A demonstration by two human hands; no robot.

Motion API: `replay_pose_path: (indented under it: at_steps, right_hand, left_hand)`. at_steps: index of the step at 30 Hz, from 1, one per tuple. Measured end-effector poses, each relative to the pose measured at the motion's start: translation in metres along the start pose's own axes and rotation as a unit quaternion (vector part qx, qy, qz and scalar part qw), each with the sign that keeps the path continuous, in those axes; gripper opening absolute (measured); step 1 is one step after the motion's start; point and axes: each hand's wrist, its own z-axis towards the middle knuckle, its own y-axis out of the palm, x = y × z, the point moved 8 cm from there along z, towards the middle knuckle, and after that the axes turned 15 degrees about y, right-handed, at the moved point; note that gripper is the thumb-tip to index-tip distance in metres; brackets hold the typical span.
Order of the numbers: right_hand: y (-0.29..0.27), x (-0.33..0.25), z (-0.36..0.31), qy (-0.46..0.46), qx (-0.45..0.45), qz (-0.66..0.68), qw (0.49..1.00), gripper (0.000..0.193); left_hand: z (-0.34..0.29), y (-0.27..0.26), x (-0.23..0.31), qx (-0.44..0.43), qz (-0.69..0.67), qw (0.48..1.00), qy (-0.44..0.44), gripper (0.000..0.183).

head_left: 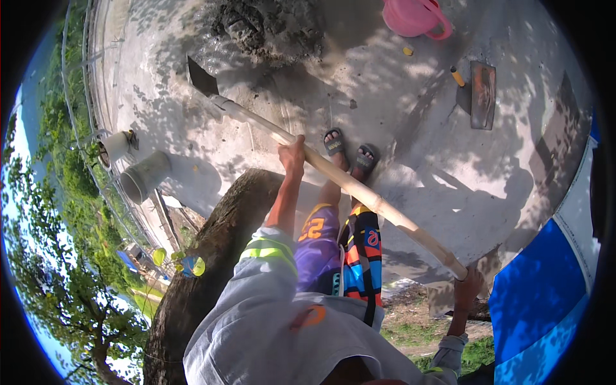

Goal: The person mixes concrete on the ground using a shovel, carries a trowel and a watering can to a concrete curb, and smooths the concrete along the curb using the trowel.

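Both my hands are closed round the long bamboo handle of a shovel (375,204), which slants across in front of my legs. My left hand (292,156) grips it partway up, nearer the blade. At the handle's lower right end, my right hand (470,285) is wrapped round the tip. The dark flat shovel blade (203,78) is at the upper left, with nothing heaped on it. Just beyond and right of the blade lies a pile of wet grey mortar (266,29) on the concrete.
A pink plastic vessel with a handle (410,18) stands at the far right of the mortar. Nearby lie a rectangular plate (482,96) and an orange-handled tool (457,76). Two buckets (144,176) sit at left. A tree trunk (218,237) rises beside my left arm; blue sheeting (539,289) hangs at right.
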Motion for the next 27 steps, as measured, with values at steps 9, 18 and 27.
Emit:
replay_pose_path:
  at_steps: [9, 18, 27]
  right_hand:
    - [0.094, -0.001, -0.089, 0.025, -0.09, 0.105, 0.99, 0.027]
    - [0.139, 0.103, -0.245, 0.071, -0.358, 0.164, 0.917, 0.037]
    - [0.103, 0.157, -0.502, 0.256, -0.317, 0.043, 0.912, 0.028]
  left_hand:
    - [0.005, 0.023, -0.036, -0.224, -0.032, 0.974, 0.021, 0.037]
    - [-0.127, -0.009, -0.069, -0.217, -0.461, 0.85, -0.134, 0.013]
    - [-0.26, -0.01, -0.201, -0.269, -0.396, 0.832, -0.28, 0.023]
